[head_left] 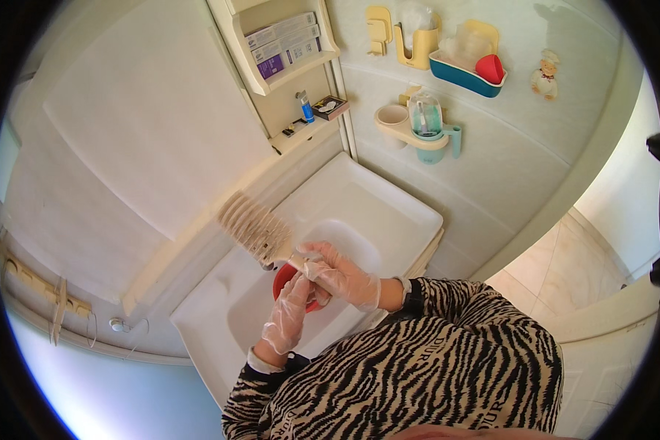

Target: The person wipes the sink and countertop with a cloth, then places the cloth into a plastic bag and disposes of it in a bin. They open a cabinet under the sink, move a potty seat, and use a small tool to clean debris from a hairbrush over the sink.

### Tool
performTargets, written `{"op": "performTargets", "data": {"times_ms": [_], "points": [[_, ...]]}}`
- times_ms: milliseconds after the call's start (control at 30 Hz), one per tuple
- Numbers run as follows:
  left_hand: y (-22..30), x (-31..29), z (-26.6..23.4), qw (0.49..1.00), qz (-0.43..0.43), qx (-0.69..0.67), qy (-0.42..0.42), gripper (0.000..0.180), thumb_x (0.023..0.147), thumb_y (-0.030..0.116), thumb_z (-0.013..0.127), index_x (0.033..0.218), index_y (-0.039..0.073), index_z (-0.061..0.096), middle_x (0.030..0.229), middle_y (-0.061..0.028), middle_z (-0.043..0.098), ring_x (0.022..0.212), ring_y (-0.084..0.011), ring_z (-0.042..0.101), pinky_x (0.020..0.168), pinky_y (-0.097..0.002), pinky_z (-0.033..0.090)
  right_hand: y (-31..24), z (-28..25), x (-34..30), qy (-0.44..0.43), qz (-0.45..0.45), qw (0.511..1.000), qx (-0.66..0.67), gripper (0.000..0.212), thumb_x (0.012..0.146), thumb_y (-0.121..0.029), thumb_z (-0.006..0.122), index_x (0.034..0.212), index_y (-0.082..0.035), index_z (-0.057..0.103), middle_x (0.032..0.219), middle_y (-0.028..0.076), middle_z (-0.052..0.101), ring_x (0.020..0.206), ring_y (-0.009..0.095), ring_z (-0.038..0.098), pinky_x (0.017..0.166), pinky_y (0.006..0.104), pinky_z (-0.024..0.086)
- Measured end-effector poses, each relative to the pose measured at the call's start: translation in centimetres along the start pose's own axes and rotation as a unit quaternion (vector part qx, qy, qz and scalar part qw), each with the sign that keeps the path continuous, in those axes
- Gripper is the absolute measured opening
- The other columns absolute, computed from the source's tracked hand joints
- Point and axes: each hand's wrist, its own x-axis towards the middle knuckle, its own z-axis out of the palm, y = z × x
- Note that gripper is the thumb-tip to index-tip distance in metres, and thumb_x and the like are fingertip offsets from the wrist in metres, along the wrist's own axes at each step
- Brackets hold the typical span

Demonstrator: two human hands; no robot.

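Note:
A pale vented hairbrush (260, 229) with wide open slots tilts up and left over the white washbasin (407, 209). My right hand (342, 277), in a clear thin glove, is closed around its handle. My left hand (287, 317), gloved the same way, is closed just below, with its fingertips against the right hand. A round red container (284, 279) shows behind and on both sides of my left fingers. Whether the left hand grips the container's rim or the handle's end is hidden.
A mirrored cabinet (169, 125) rises behind the basin, with boxes (286, 45) and a blue tube (306, 108) on its shelves. Wall holders on the right carry a cup (392, 116), a teal tray (462, 77) and a red cup (490, 69). A doorway opens at far right.

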Motion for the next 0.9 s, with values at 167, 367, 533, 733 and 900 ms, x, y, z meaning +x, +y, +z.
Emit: {"op": "performTargets", "data": {"times_ms": [167, 367, 533, 733, 900], "points": [[0.1, 0.6, 1.7, 0.979, -0.021, -0.181, 0.095, 0.03, 0.104, 0.025, 0.054, 0.123, 0.003, 0.06, 0.093, 0.0012, 0.062, 0.08, -0.0098, 0.054, 0.074, -0.0287, 0.046, 1.1, 0.3, 0.9, -0.025, 0.0, 0.999, -0.025, 0.064, 0.108, -0.026, 0.045, 0.159, -0.007, 0.011, 0.096, 0.003, 0.056, 0.069, 0.009, 0.053, 0.063, 0.0244, 0.048], [0.9, -1.0, 1.3, 0.969, 0.041, -0.168, 0.177, 0.035, 0.103, 0.024, 0.055, 0.127, -0.001, 0.059, 0.104, -0.0026, 0.065, 0.089, -0.0118, 0.059, 0.079, -0.0262, 0.047, 0.3, -0.5, 3.9, -0.072, -0.003, 0.96, -0.271, 0.059, 0.104, -0.036, 0.052, 0.151, -0.005, 0.034, 0.098, 0.012, 0.068, 0.08, 0.019, 0.066, 0.072, 0.033, 0.054], [1.9, -5.3, -0.6, 0.968, -0.007, -0.097, 0.231, 0.03, 0.1, 0.025, 0.052, 0.117, 0.001, 0.055, 0.101, -0.0138, 0.067, 0.099, -0.0233, 0.064, 0.088, -0.0342, 0.051, -6.1, -8.8, 12.3, 0.118, -0.122, 0.779, -0.603, 0.033, 0.097, -0.035, 0.058, 0.109, -0.007, 0.071, 0.095, 0.018, 0.073, 0.086, 0.037, 0.07, 0.08, 0.0449, 0.055], [0.6, -11.7, 1.3, 0.955, -0.023, -0.01, 0.296, 0.027, 0.098, 0.023, 0.053, 0.114, 0.001, 0.058, 0.098, -0.0109, 0.069, 0.1, -0.0216, 0.064, 0.091, -0.0353, 0.049, -11.1, -15.4, 21.1, 0.232, -0.114, 0.659, -0.706, 0.022, 0.095, -0.027, 0.056, 0.105, -0.014, 0.071, 0.099, 0.017, 0.072, 0.091, 0.038, 0.069, 0.08, 0.0497, 0.053], [-0.6, -14.3, 3.9, 0.944, -0.021, -0.023, 0.329, 0.027, 0.097, 0.023, 0.053, 0.112, 0.001, 0.059, 0.097, -0.0107, 0.068, 0.099, -0.0215, 0.064, 0.094, -0.0356, 0.046, -12.3, -16.0, 24.1, 0.191, -0.022, 0.561, -0.805, 0.02, 0.093, -0.018, 0.057, 0.103, -0.008, 0.07, 0.099, 0.018, 0.073, 0.095, 0.039, 0.07, 0.08, 0.0498, 0.055]]}}
